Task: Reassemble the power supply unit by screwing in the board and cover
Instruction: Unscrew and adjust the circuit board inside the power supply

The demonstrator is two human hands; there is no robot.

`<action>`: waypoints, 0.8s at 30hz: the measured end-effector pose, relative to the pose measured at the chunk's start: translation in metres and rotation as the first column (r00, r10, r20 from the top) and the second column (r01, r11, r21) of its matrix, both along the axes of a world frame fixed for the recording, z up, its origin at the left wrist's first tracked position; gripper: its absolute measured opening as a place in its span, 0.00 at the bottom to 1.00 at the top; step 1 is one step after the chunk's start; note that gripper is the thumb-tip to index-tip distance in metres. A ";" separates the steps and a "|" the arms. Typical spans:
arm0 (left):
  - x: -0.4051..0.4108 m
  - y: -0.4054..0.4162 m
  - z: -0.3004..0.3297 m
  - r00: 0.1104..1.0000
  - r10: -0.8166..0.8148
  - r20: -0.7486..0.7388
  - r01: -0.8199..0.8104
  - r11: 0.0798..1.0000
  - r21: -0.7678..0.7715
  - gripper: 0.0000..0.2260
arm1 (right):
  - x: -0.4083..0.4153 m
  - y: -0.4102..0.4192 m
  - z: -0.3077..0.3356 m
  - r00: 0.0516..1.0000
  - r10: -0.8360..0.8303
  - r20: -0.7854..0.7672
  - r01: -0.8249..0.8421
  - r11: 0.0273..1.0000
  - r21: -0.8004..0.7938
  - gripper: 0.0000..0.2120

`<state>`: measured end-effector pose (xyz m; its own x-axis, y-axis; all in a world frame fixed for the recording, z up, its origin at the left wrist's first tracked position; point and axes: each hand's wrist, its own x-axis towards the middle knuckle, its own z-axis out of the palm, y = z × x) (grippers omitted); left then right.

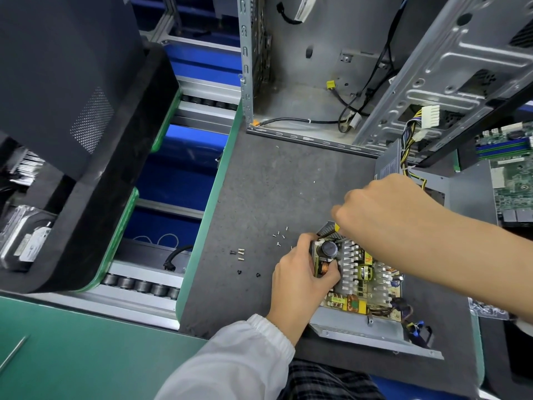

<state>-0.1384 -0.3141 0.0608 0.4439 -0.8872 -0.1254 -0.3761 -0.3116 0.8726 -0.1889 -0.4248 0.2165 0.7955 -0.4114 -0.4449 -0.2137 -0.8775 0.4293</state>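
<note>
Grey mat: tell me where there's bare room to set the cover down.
Bare patch: the grey mat between the open computer case and the hands, left of the grey box. Crowded: loose screws lie left of the left hand; the power supply unit and right hand fill the near right.

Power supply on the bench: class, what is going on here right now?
A person is refitting the circuit board into the open power supply case. The left hand steadies the board's corner while the right hand works a yellow-handled screwdriver there. Loose screws lie on the grey mat; no cover is on the case yet.
</note>
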 end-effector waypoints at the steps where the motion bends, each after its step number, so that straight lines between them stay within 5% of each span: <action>1: 0.000 0.000 0.000 1.000 0.000 0.003 0.001 1.000 -0.005 0.17 | 0.000 0.000 0.000 1.000 0.001 0.002 -0.001 1.000 -0.003 0.14; 12: -0.001 0.001 -0.001 1.000 0.007 0.012 -0.006 0.999 -0.050 0.16 | 0.001 0.001 0.001 1.000 -0.008 -0.015 0.009 1.000 0.024 0.09; 19: -0.002 0.002 -0.002 1.000 0.025 0.009 -0.024 0.998 -0.057 0.14 | 0.006 0.007 0.006 0.999 0.017 -0.047 -0.015 0.998 0.055 0.16; 24: -0.002 0.001 -0.002 0.999 0.017 0.033 -0.015 0.998 -0.064 0.13 | 0.004 0.006 -0.001 0.998 0.009 -0.062 -0.003 0.995 0.095 0.09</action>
<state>-0.1408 -0.3128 0.0590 0.4612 -0.8856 -0.0539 -0.4011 -0.2623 0.8777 -0.1847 -0.4187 0.2152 0.7671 -0.3602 -0.5309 -0.1838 -0.9162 0.3561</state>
